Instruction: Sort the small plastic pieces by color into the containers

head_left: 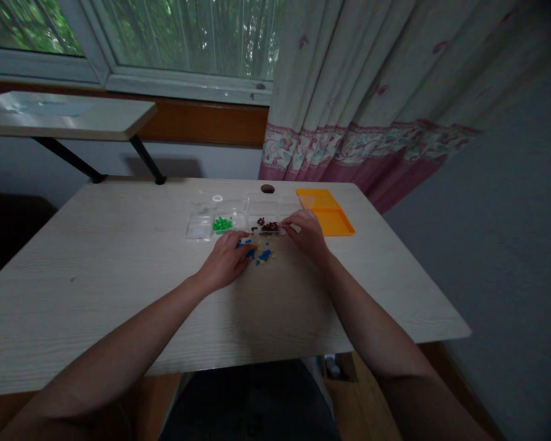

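Observation:
My left hand [224, 258] rests at the left edge of a small pile of blue and yellow pieces [264, 256], fingers apart. Some blue pieces show beside its fingertips. My right hand [307, 233] is at the right end of a clear plastic box, thumb and forefinger pinched together; whatever is between them is too small to make out. Dark brown pieces [270, 226] lie in the box section beside the right fingertips. Bright green pieces [222, 225] fill part of another clear compartment, above my left hand.
Clear compartment walls [197, 228] extend to the left of the green pieces. An orange open tray [334, 222] lies right of my right hand. A round hole [267, 188] pierces the back of the pale table [119, 263]. A raised shelf [68, 116] stands at back left.

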`<state>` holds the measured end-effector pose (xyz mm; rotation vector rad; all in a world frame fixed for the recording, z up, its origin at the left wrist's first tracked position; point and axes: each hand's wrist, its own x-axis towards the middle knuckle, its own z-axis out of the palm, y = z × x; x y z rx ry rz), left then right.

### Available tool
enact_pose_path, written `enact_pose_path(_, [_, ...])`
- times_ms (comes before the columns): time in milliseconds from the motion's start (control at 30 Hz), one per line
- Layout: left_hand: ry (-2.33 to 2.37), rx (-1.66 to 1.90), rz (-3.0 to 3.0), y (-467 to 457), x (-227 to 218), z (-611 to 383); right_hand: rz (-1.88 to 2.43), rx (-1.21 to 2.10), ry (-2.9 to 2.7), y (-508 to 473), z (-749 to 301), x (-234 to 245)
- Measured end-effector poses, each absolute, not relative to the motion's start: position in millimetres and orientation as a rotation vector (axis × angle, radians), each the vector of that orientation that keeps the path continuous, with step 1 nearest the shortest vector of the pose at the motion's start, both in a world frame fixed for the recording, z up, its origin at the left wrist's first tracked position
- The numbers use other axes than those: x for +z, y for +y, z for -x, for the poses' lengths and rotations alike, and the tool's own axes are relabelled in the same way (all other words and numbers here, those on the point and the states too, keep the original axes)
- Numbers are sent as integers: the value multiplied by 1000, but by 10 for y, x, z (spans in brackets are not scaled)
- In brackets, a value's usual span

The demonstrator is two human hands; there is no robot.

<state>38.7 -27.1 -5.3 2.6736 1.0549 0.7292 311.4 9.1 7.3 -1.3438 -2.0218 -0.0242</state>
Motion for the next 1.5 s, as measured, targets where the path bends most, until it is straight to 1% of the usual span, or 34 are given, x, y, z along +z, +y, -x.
enact_pose_path(133, [1057,739,-2664,-273,-58,-390,1328,-20,-2059,90,-3116,67])
enact_pose_path(367, [1057,741,-2664,-287,-38,-395,1332,-108,-2411,-11,-2948,129])
enact_pose_path(533, [1056,731,-2662,-285,-36,-391,1392,-143,-2491,-68,-2885,151])
enact_pose_path(800, [1061,719,-2662,-277,-44,-389,1384,-48,-2438,0,-2934,89])
enact_pose_path(1100, [1048,744,-2661,-274,-43,-377,1403,-64,-2213,55,-3090,152])
enact_pose_path(1367, [1040,730,-2643,-281,-35,-383,1707,-170,-2003,169,-3354,81])
enact_pose_path(1500, [1022,730,-2639,-277,-38,-375,1696,-171,-2011,174,-3338,52])
